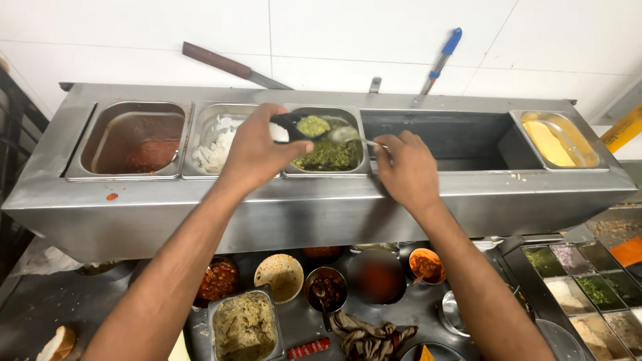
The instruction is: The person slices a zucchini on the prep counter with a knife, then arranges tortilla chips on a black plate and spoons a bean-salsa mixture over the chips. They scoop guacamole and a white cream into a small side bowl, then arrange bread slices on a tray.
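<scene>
My left hand point(257, 148) grips a small black ladle point(294, 124) heaped with coarse green paste, held over the rectangular steel pan of green chutney point(332, 155). My right hand point(406, 167) pinches a thin metal spoon point(346, 134), its bowl touching the ladle's load. The pan sits in a long brushed-steel counter unit point(314, 207); its neighbours hold chopped white onion point(215, 148) and red sauce point(150, 154). An open well point(438, 137) lies just right of my right hand. A wooden-handled knife point(234, 67) rests against the tiled wall behind. Below, round bowls crowd the lower counter.
</scene>
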